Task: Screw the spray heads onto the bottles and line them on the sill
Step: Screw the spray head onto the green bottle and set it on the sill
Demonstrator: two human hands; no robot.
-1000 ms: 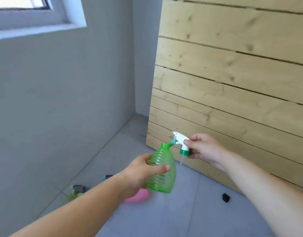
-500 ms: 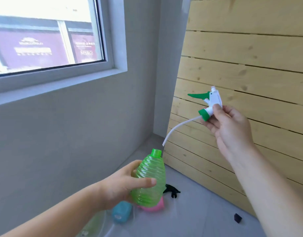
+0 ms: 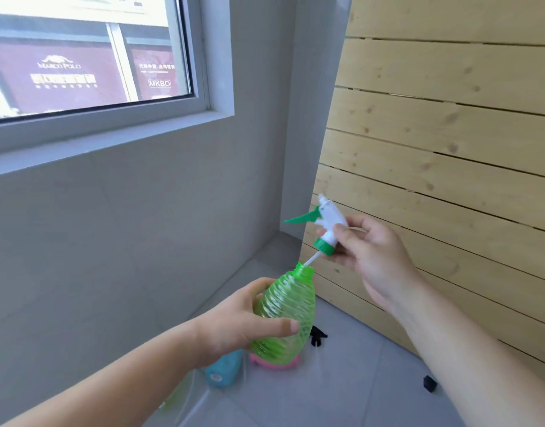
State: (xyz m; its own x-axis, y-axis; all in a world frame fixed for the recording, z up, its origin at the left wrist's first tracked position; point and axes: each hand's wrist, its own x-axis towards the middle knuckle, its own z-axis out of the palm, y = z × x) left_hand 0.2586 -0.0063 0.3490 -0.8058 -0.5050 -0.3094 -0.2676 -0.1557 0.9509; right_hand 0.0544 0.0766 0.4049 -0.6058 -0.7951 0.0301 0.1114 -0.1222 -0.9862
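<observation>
My left hand (image 3: 234, 325) grips a ribbed green bottle (image 3: 286, 309), tilted with its open neck pointing up and right. My right hand (image 3: 369, 254) holds a white spray head (image 3: 328, 224) with a green trigger and green collar just above the neck. The head's thin white tube runs down into the bottle's mouth. The collar sits apart from the neck. The grey window sill (image 3: 105, 143) runs across the upper left, with nothing on the part in view.
On the grey tile floor lie a blue bottle (image 3: 223, 368), a pink bottle (image 3: 274, 363) partly behind the green one, a black spray head (image 3: 317, 335) and a small black piece (image 3: 429, 387). A wooden slat wall (image 3: 449, 134) stands at the right.
My right hand has brought the spray head down from high beside the slats; its tube, which hung free above the bottle, now enters the neck. The view has tilted slightly.
</observation>
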